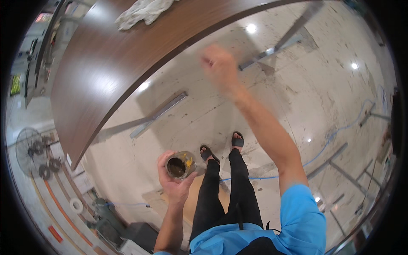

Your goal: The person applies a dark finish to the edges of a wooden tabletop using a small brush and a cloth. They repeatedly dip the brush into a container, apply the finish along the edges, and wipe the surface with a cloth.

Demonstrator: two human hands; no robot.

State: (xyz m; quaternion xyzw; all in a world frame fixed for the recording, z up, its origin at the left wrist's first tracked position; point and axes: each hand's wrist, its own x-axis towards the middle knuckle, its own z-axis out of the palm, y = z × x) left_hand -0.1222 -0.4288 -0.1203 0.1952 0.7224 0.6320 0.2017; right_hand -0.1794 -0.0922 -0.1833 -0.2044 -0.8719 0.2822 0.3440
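My left hand (172, 180) is wrapped round a clear jar (176, 167) with an open mouth, held at waist height over the floor. Something dark lies inside the jar, and a yellow patch shows on its side. My right hand (218, 66) is stretched out ahead, near the edge of a brown wooden table (127, 63). Motion smears its fingers; they look curled, but whether anything is in them does not show. A crumpled white cloth (142, 12) lies on the tabletop, beyond both hands.
Metal table legs (161, 112) reach down to the tiled floor. A standing fan (30, 151) is at the far left, with a dark green machine (106, 225) nearer. A blue hose (325, 144) crosses the floor at right, by grey metal frames (327, 163).
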